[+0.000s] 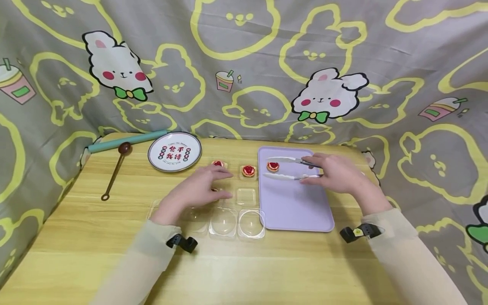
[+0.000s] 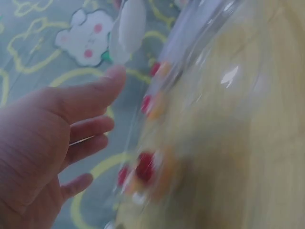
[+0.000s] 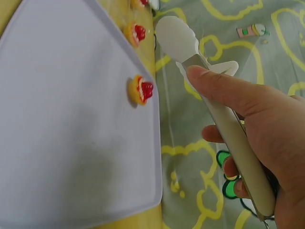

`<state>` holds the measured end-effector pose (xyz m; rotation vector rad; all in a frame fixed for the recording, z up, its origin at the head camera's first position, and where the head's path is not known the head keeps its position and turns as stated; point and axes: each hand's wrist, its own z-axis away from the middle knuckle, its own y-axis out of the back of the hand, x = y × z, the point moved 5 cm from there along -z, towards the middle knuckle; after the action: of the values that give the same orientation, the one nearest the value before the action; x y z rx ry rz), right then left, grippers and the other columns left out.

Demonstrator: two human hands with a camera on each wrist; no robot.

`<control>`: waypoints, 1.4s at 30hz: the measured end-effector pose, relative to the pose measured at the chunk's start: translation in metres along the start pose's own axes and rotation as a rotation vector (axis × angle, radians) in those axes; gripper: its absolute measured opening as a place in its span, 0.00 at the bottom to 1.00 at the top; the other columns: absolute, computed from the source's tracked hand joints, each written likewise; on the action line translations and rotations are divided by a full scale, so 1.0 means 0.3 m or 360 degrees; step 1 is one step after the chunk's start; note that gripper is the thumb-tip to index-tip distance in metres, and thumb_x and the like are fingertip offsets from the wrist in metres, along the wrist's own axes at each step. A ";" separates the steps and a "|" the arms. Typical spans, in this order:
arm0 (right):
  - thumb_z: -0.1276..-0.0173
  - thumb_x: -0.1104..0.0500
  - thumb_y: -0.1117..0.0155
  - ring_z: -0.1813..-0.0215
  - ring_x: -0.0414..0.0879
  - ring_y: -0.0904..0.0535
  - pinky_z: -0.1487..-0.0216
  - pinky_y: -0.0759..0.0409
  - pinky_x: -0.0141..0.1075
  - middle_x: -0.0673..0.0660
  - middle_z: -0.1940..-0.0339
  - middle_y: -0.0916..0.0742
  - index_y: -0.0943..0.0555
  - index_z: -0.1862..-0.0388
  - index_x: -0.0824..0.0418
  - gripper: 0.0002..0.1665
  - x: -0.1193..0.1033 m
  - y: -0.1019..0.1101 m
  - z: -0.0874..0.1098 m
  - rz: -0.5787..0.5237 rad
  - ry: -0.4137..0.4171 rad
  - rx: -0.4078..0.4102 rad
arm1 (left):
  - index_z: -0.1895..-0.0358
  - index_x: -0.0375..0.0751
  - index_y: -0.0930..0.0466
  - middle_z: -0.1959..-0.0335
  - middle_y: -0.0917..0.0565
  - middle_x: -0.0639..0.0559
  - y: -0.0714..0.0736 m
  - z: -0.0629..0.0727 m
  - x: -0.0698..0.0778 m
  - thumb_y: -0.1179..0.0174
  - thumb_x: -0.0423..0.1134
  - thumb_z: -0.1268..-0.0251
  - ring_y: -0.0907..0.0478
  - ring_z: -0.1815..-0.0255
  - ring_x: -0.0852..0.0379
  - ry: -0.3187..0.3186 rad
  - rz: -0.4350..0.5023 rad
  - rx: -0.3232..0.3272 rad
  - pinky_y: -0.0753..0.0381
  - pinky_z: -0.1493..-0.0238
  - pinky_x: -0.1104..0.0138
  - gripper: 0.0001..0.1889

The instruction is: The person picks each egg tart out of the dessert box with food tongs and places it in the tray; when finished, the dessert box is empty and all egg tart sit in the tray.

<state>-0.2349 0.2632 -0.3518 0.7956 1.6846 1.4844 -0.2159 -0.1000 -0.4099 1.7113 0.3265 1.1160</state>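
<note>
Now, long metal tongs with broad white tips (image 1: pixel 280 176) stand parted either side of a small, round, red-topped tart (image 1: pixel 272 167)

Leftmost, well to the left of the rectangular lilac tray (image 1: pixel 293 207), lie a dark brown long-handled spoon (image 1: pixel 124 148), a teal rod (image 1: pixel 127 141) and a round white plate with red lettering (image 1: pixel 173 167). Nearer the tray, the left hand (image 1: pixel 198 186) hangs over small square clear containers (image 1: pixel 246 196), its thumb and fingers spread and gripping nothing. A second red-topped tart (image 1: pixel 248 171) sits in one container just left of the tray. Clear domed lids (image 1: pixel 251 223) lie on the person's side of these, the rightmost at the tray's left edge.

The right hand (image 1: pixel 337 173) reaches over the tray's right side, thumb and fingers pinching the tongs. The tart between the tips lies in the tray's far left corner; how high the tips hang above it, I cannot tell.

Too hard a squeeze would probably smear the red topping; a loose or off-centre one could let the tart slip or tip. A low left wrist might also knock the light-looking lids askew.
</note>
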 end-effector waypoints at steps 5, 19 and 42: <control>0.38 0.30 0.24 0.70 0.42 0.25 0.69 0.27 0.40 0.51 0.55 0.14 0.18 0.29 0.57 0.46 -0.051 0.014 -0.009 -0.0006 0.0064 0.0034 | 0.28 0.44 0.21 0.26 0.24 0.45 0.051 0.059 -0.071 0.24 0.50 0.35 0.33 0.22 0.43 0.0083 0.0093 -0.0021 0.37 0.21 0.47 0.34; 0.38 0.31 0.23 0.71 0.40 0.25 0.71 0.25 0.39 0.49 0.54 0.12 0.16 0.31 0.56 0.44 -0.159 -0.007 -0.033 -0.0026 0.0190 0.0033 | 0.28 0.36 0.22 0.28 0.23 0.41 0.032 0.091 -0.136 0.17 0.53 0.48 0.30 0.25 0.39 0.0194 0.0032 -0.0181 0.37 0.22 0.46 0.45; 0.37 0.32 0.23 0.55 0.47 0.14 0.56 0.15 0.50 0.54 0.47 0.11 0.16 0.31 0.54 0.42 -0.370 -0.100 -0.163 -0.0054 0.0338 -0.0103 | 0.32 0.32 0.20 0.31 0.20 0.39 0.006 0.087 -0.154 0.16 0.48 0.49 0.28 0.28 0.38 0.0242 0.0145 -0.0182 0.36 0.23 0.45 0.41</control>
<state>-0.2164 0.1404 -0.3647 0.5887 1.7849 1.6384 -0.2203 -0.1472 -0.4338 1.5573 0.2756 1.3108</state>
